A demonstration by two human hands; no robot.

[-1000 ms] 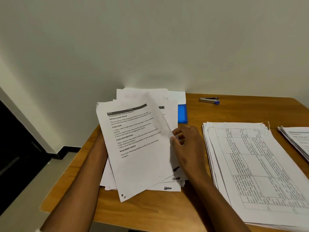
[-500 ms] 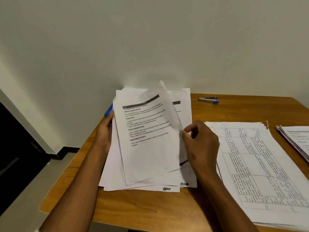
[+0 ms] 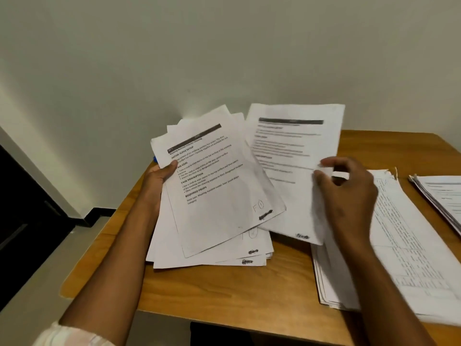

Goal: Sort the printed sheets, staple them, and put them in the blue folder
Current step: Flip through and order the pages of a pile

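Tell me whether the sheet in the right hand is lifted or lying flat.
Lifted. The right hand pinches the sheet at its edge, tilted up above the table.

wooden table (image 3: 287, 290), loose sheets (image 3: 199, 255), table-printed stack (image 3: 409, 258), third stack (image 3: 444, 196)

left hand (image 3: 159, 178) gripping, right hand (image 3: 346, 196) pinching, forearms extended
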